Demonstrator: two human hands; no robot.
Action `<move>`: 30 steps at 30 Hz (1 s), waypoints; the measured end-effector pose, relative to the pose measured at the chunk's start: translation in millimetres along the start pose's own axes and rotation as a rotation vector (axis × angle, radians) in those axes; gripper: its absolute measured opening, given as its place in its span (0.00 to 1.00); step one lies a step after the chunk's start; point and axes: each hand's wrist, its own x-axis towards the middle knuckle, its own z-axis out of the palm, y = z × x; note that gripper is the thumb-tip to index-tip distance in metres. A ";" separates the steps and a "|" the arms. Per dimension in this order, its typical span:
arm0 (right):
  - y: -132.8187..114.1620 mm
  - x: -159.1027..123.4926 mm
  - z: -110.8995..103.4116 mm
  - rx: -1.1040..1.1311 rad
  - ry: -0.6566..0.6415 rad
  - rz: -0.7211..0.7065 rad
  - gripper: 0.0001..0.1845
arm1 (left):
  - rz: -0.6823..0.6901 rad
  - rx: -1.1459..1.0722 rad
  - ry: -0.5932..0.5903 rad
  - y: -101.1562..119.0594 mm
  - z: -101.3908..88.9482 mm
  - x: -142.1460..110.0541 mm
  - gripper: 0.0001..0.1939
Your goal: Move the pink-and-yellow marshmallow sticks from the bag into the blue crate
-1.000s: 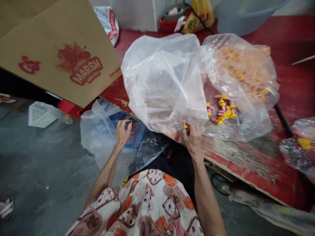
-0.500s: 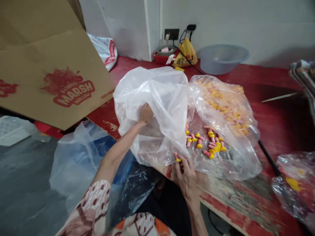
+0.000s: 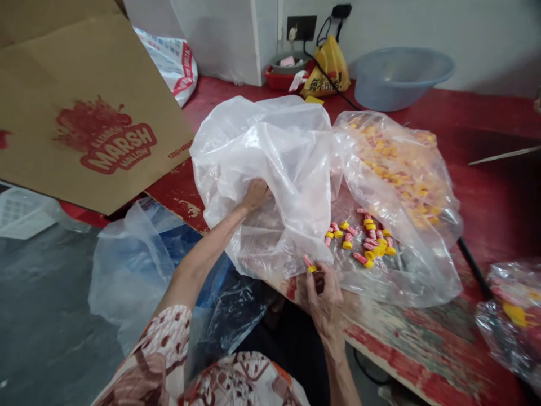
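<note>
Translucent bag (image 3: 291, 169); left hand (image 3: 256, 194) now inside

Left hand (image 3: 257, 194) in a translucent white plastic bag (image 3: 298, 180); right hand (image 3: 326, 290) by a small pink, yellow-ended piece (image 3: 310, 263)

A printed top (image 3: 245, 380) and dark legwear (image 3: 293, 344) are worn.
Off-white cloth is patterned in brown and orange; the left sleeve (image 3: 171, 332) is cut elbow-length; left hand (image 3: 256, 194) and right hand (image 3: 326, 293) are bare.
</note>
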 end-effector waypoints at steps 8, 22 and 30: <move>1.8 1.4 -0.8 -0.083 -0.077 -0.100 0.16 | 0.121 0.103 -0.096 2.5 -45.8 -80.4 0.11; -24.0 12.9 -23.9 0.267 -0.107 0.134 0.17 | 0.153 -0.189 -0.274 53.3 -86.7 -126.6 0.19; -46.0 12.8 -24.3 0.794 -0.272 0.409 0.22 | 0.065 -0.425 -0.510 96.8 -88.5 -161.2 0.21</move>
